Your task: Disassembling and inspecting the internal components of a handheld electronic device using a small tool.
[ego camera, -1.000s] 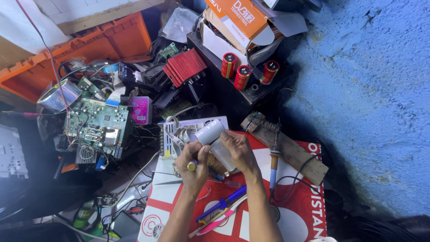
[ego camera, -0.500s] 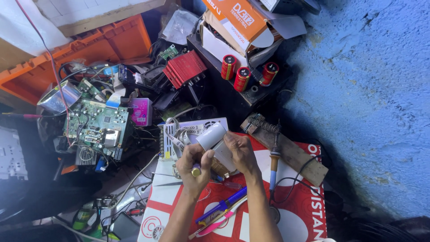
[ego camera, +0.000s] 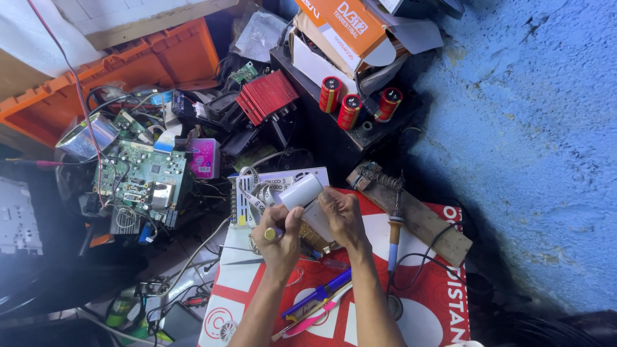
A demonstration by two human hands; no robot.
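My left hand [ego camera: 279, 232] grips a tool with a yellow-tipped handle [ego camera: 271, 234], pointed at a white cylindrical part [ego camera: 301, 191]. My right hand [ego camera: 340, 216] holds the white device body [ego camera: 317, 220] that the cylinder sits on, fingers wrapped over its right side. Both hands work together above a red and white printed mat [ego camera: 424, 302]. The tool's tip is hidden between my hands.
A soldering iron [ego camera: 393, 236] rests on a wooden stand [ego camera: 421, 218] right of my hands. A blue tool [ego camera: 319, 293] and a pink tool [ego camera: 307, 320] lie on the mat. A green circuit board [ego camera: 143, 173], red capacitors [ego camera: 350, 110], an orange crate [ego camera: 148, 64] and a blue wall [ego camera: 527, 128] surround them.
My hands shifted slightly while working the tool against the white part; the device stays in the same place. Nothing else moved.
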